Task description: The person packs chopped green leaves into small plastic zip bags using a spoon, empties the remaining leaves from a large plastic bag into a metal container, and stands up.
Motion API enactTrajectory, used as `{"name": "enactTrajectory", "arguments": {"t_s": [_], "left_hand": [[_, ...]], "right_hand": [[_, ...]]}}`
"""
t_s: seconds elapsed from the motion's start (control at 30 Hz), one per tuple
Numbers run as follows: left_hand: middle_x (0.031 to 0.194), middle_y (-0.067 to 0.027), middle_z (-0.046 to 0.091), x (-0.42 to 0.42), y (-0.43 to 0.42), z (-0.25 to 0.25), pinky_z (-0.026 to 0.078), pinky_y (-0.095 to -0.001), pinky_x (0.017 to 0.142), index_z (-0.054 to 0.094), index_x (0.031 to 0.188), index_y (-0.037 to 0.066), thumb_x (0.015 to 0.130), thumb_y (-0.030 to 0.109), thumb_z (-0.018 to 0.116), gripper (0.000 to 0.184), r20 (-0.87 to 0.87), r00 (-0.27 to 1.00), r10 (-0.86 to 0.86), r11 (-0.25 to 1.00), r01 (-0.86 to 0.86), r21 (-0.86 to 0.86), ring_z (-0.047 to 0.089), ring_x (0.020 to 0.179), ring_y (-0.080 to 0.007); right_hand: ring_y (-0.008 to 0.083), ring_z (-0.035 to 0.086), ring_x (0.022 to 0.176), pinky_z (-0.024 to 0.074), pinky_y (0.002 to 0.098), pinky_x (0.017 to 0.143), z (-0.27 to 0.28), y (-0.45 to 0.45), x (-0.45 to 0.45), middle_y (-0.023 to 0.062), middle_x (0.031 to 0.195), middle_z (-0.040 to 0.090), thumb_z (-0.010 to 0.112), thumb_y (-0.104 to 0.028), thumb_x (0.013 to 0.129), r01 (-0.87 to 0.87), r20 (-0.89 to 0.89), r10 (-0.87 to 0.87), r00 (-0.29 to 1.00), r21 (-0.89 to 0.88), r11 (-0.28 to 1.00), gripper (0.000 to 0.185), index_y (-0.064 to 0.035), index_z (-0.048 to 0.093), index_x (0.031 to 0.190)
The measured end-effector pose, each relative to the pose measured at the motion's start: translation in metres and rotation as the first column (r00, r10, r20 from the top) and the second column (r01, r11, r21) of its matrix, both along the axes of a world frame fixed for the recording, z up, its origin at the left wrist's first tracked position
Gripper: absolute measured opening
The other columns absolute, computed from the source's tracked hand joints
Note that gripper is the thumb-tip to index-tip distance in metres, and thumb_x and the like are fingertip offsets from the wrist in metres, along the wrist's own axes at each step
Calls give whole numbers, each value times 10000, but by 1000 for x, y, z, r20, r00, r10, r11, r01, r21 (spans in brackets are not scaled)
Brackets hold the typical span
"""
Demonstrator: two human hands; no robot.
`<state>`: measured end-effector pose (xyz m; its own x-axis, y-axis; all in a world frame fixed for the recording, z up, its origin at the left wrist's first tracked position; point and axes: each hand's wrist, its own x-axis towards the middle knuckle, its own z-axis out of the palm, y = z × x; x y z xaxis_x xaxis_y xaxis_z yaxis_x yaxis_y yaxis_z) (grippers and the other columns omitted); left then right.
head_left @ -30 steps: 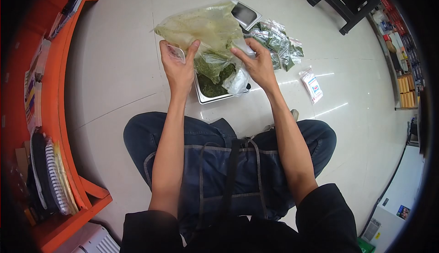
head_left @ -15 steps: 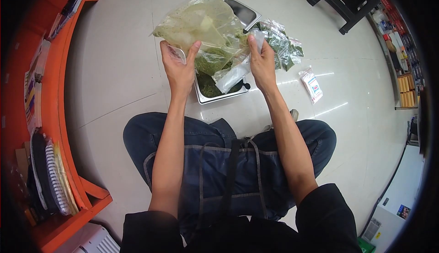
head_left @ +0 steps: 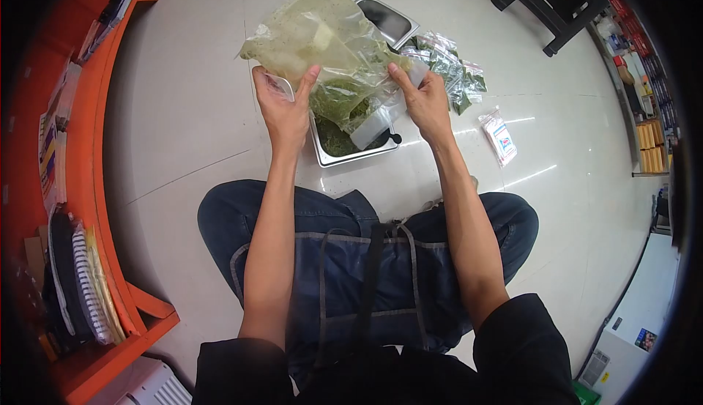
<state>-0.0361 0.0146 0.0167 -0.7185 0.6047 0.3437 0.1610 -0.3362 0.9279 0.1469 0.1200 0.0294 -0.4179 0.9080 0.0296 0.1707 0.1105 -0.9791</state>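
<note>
Looking over a rectangular silver metal tray (head_left: 331,162) of greens (head_left: 335,140), I am pinching opposite sides of a translucent yellow-green plastic bag (head_left: 311,31) with left hand (head_left: 287,116) and right hand (head_left: 430,108) equally near, its long axis running away between them.

Finish of pan (head_left: 353,160) and surroundings.
Pan: smooth, glossy metal rim. Bag (head_left: 315,39) above it: crinkled, translucent plastic. Floor (head_left: 190,97) around pan: smooth, glossy. Stool (head_left: 567,33) beyond: matt plastic.
</note>
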Motion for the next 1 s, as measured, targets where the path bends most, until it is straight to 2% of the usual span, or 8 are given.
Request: {"name": "enactTrajectory", "arguments": {"t_s": [0.13, 0.33, 0.47, 0.53, 0.67, 0.73, 0.83, 1.0], "left_hand": [[1076, -120, 565, 1, 1, -1, 400, -294, 949, 466, 1105, -6, 815, 181, 837, 507, -61, 997, 41, 999, -43, -24, 538, 1032, -201], [1118, -88, 546, -1, 2, -4, 373, -279, 971, 472, 1100, 23, 822, 151, 831, 472, -14, 1000, 3, 1000, -3, 10, 508, 1063, -172], [1105, -96, 550, -2, 1, -5, 384, -280, 954, 468, 1081, 23, 820, 158, 834, 469, -65, 997, 28, 998, -32, -62, 515, 1043, -173], [1106, -99, 552, -1, 0, -4, 386, -282, 952, 468, 1079, 22, 821, 160, 832, 467, -81, 996, 30, 998, -35, -58, 516, 1044, -173], [1085, -112, 554, 0, 2, -4, 392, -292, 950, 456, 1081, 9, 822, 182, 831, 488, -98, 995, 37, 997, -43, -63, 520, 1034, -191], [1060, -126, 558, 0, 2, -4, 404, -299, 938, 441, 1076, -4, 816, 204, 837, 517, -107, 994, 36, 999, -38, -19, 527, 1014, -207], [1081, -130, 556, -1, 2, -5, 395, -302, 957, 440, 1098, -5, 819, 191, 832, 520, -121, 992, 27, 998, -32, -47, 526, 1037, -211], [1297, -172, 497, 1, 5, -9, 339, -323, 1061, 359, 1273, 5, 878, 85, 740, 554, -101, 992, -79, 997, 77, -18, 470, 1228, -238]], "right_hand": [[64, 562, 675, 438, 242, 608, -8, 1, -4, 29, 766, 689, 754, -171, 877, 8, -208, -16, 978, -37, 999, 204, 29, 728, 911], [92, 602, 700, 472, 261, 633, -1, 0, -1, 42, 798, 695, 757, -129, 862, 93, -149, -102, 984, -64, 994, 199, 42, 726, 958], [97, 610, 710, 480, 262, 634, -10, 5, 0, 51, 819, 696, 768, -119, 846, 83, -77, -89, 993, -73, 994, 214, 40, 715, 980], [93, 605, 711, 479, 262, 630, -13, 3, -5, 57, 816, 694, 783, -133, 833, 70, -272, -79, 959, -42, 997, 248, 40, 704, 992], [86, 586, 704, 470, 258, 629, -6, 0, -4, 49, 796, 683, 786, -138, 830, 61, -259, -68, 963, -33, 998, 248, 32, 702, 989], [80, 570, 698, 456, 244, 621, -4, -2, -3, 37, 790, 669, 772, -131, 842, 58, -95, -55, 994, 25, 998, 219, 25, 699, 977], [69, 550, 688, 435, 232, 607, -4, -1, -3, 20, 777, 654, 748, -120, 864, 34, -135, -39, 990, -41, 999, 179, 16, 700, 970], [61, 532, 676, 411, 223, 592, -11, 2, -2, 11, 779, 650, 714, -102, 890, -6, -169, 1, 986, -31, 999, 141, 11, 693, 973]]}}
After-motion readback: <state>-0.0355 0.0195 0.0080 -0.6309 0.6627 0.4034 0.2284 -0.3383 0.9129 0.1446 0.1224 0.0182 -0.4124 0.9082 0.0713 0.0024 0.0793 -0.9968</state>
